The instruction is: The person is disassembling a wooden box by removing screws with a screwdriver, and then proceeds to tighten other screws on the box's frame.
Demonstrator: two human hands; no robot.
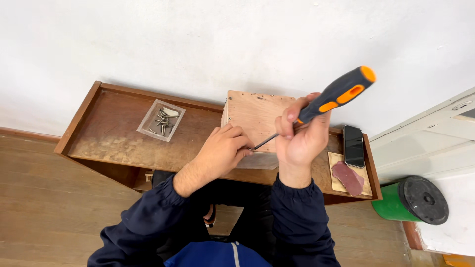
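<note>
My right hand (299, 141) grips a screwdriver (336, 94) with a black and orange handle, its metal shaft slanting down and left to a tip near the front face of a plywood box (255, 116). My left hand (222, 151) rests against the box's front lower edge, its fingertips pinched right at the screwdriver tip. Whatever lies between those fingertips is too small to make out. The box stands on a brown wooden desk (109, 133) set against a white wall.
A clear plastic tray (161, 120) with several screws sits on the desk at left. A black phone (353, 145) and a reddish sanding sheet (347, 178) on a thin board lie at right. A green drum with a black lid (413, 200) stands on the floor beside a white door.
</note>
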